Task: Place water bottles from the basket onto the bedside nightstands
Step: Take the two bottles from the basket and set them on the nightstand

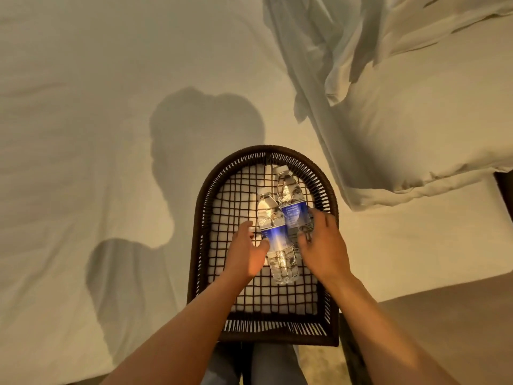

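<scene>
A dark woven basket point(204, 190) rests on the white bed, its flat end toward me. Two clear water bottles with blue labels and white caps lie side by side inside it. The nearer bottle point(273, 232) lies on the left and the farther bottle point(291, 201) on the right. My left hand point(245, 252) reaches in beside the near bottle, fingers apart, thumb touching its label. My right hand point(323, 243) curls over the lower part of the far bottle, fingers spread around it without a closed grip.
White bed sheet point(97, 120) fills the left and middle, with my shadow on it. A pillow point(416, 129) and rumpled duvet point(319, 51) lie at the upper right. A dark bed frame edge point(503, 190) shows far right; floor point(458, 329) at the lower right.
</scene>
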